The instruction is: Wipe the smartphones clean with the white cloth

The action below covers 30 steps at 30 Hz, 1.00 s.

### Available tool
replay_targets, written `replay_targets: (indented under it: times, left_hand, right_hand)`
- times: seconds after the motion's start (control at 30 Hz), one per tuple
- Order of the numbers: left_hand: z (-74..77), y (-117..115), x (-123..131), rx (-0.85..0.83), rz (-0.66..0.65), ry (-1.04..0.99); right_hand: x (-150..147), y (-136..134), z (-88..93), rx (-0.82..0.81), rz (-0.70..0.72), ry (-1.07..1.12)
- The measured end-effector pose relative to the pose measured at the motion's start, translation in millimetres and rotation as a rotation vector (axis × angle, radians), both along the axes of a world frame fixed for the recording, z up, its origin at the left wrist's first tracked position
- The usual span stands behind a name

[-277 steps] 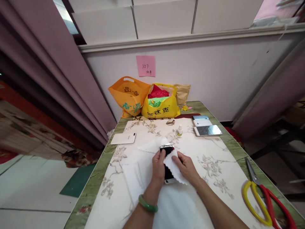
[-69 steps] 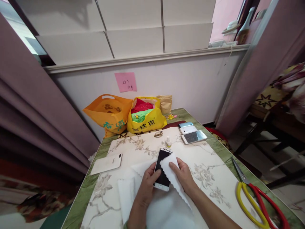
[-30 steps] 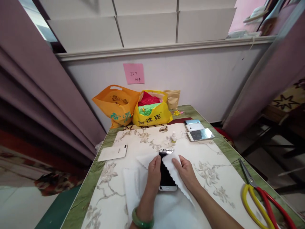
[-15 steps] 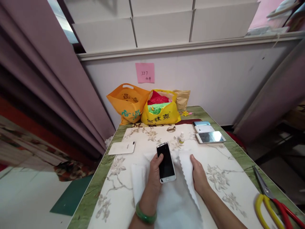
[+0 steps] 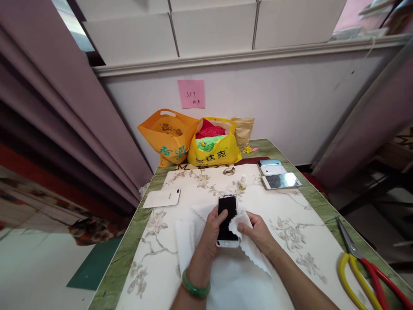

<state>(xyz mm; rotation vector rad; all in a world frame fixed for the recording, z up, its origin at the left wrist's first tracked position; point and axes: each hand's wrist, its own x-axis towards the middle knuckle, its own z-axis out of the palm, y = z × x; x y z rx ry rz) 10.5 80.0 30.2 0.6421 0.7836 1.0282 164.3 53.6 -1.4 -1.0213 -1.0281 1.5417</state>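
A white-framed phone (image 5: 227, 237) with a black screen is held by my left hand (image 5: 211, 230), its thumb lying on the glass. A green bangle is on that wrist. My right hand (image 5: 258, 232) pinches the scalloped edge of a white cloth (image 5: 238, 275), and a fold of it covers part of the phone's right side. The rest of the cloth spreads below and beside the phone, over the table. A small white bottle (image 5: 243, 182) stands just beyond the phone.
A white phone (image 5: 161, 198) lies face down at the left. Several phones, one being a white-edged phone (image 5: 282, 181), lie at the right. Scissors (image 5: 355, 252) with yellow and red handles rest at the right edge. An orange bag (image 5: 174, 133) and a yellow bag (image 5: 214, 157) stand behind.
My right hand has moved left with the cloth's edge, bringing it onto the phone. The phone has turned more upright in my left hand. The whole view has shifted slightly.
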Motion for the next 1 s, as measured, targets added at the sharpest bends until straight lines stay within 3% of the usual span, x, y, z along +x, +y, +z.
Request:
replay_targets:
  times: [0.17, 0.27, 0.4, 0.57, 0.63, 0.7, 0.87, 1.0]
  left_hand:
    - [2.8, -3, -3, 0.004, -0.265, -0.021]
    - [5.4, -5, -2, 0.009, -0.301, 0.002]
    - [3.5, -4, 3, 0.000, -0.085, 0.041]
    - [-7.6, 5, 2, -0.045, 0.477, 0.156]
    - [-11.5, 8, 1, -0.013, 0.608, 0.192]
    - [-13.4, 8, 1, 0.021, 0.653, 0.186]
    - [-9.5, 3, 7, 0.085, 0.524, 0.102]
    - [-6.1, 3, 9, 0.153, 0.538, 0.086]
  right_hand:
    - [-1, 7, -10.0, -0.077, -0.297, 0.080]
    - [-2, 9, -10.3, -0.097, -0.372, 0.122]
    - [-3, 6, -3.6, -0.058, -0.268, -0.003]
    - [-5, 0, 7.2, 0.075, -0.023, -0.182]
    - [-6, -1, 9.3, 0.115, -0.003, -0.253]
    - [-7, -2, 10.0, 0.129, -0.007, -0.303]
    - [-6, -1, 9.3, 0.093, -0.023, -0.287]
    - [-4, 1, 7.9, 0.115, -0.022, -0.295]
